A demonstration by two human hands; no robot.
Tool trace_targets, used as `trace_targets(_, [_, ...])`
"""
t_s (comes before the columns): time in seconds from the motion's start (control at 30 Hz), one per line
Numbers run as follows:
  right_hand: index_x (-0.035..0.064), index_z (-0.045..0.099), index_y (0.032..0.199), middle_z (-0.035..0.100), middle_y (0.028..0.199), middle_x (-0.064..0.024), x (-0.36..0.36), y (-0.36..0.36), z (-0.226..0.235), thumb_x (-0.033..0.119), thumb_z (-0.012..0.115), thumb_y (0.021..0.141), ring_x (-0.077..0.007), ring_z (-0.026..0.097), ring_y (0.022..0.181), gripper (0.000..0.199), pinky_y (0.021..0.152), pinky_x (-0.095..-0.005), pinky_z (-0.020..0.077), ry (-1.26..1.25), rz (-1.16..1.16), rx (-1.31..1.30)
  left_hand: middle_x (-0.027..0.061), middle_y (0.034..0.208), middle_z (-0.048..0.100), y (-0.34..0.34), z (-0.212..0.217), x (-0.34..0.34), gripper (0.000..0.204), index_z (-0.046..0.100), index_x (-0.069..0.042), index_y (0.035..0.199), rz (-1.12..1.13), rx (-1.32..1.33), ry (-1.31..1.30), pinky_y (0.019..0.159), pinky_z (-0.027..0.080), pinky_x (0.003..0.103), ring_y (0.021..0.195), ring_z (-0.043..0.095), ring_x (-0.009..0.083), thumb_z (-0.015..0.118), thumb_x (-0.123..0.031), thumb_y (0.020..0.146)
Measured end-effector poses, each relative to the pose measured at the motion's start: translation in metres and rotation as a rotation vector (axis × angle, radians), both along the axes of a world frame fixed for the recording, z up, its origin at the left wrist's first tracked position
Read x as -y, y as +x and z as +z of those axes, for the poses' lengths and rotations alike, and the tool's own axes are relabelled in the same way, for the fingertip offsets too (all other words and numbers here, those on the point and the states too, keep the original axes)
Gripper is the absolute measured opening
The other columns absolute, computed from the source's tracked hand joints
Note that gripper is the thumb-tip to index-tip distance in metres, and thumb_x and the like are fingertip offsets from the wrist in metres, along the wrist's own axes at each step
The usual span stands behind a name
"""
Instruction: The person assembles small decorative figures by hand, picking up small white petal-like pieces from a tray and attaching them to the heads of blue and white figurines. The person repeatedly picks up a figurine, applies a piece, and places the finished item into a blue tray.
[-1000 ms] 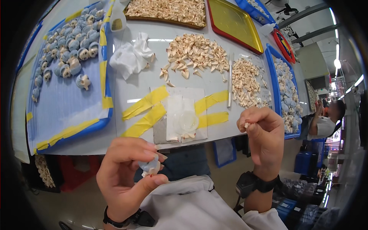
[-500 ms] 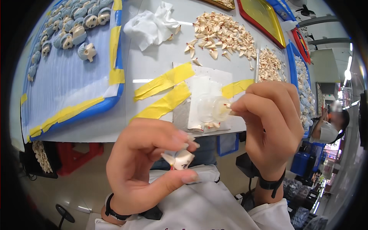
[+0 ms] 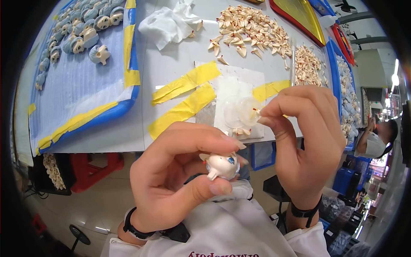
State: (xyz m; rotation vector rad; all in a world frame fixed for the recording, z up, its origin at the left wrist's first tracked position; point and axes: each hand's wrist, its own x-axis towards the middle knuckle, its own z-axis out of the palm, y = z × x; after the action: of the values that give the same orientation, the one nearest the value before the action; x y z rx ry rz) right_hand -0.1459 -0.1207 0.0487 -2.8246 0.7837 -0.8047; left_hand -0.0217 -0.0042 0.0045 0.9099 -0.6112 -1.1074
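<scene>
Between the thumb and fingers of my left hand [image 3: 171, 180] is a small doll head [image 3: 222, 166] with a painted blue eye, one pointed ear and a neck peg. My right hand [image 3: 304, 128] pinches a small pointed ear piece [image 3: 256, 111] with a red mark, held over a round clear dish [image 3: 246, 112]. The dish lies on a white sheet [image 3: 224, 92] taped to the table. A few ear pieces [image 3: 243, 131] lie by the sheet's near edge. The two hands are apart, the left nearer to me.
A blue-rimmed tray [image 3: 124, 107] at the left holds several blue-haired doll heads [image 3: 100, 54]. Behind the sheet lies a pile of ear pieces [image 3: 252, 32], beside a crumpled white cloth [image 3: 167, 25]. A gold tray [image 3: 302, 17] and another person [image 3: 372, 143] are at the right.
My left hand has moved right and up, and the doll head has turned so its blue eye shows. My right hand, still pinching the ear piece, has shifted slightly.
</scene>
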Motion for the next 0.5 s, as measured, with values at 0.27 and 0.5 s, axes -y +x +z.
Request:
trace_targets(0.27, [-0.0018,0.055,0.081,0.051,0.079,-0.0098,-0.026,-0.01,0.0,0.003,0.065,0.074,-0.0137,0.047,0.07,0.012,0.062,-0.0223,0.0374,0.678,0.147,0.421,0.0116,0.091,0.055,-0.01,0.009,0.002,0.053,0.05,0.0,0.095,0.12,-0.152,0.079,0.065,0.047,0.025,0.076,0.058,0.017,0.077,-0.036,0.067])
trace_targets(0.5, [0.003,0.06,0.079,0.054,0.072,-0.0082,-0.041,-0.005,0.001,-0.006,0.066,0.065,-0.0143,0.049,0.063,0.018,0.057,-0.0232,0.0382,0.427,0.128,0.346,0.007,0.083,0.054,-0.002,-0.006,-0.009,0.057,0.053,0.001,0.093,0.069,0.159,-0.007,0.065,0.044,0.022,0.071,0.053,0.0109,0.078,-0.041,0.064])
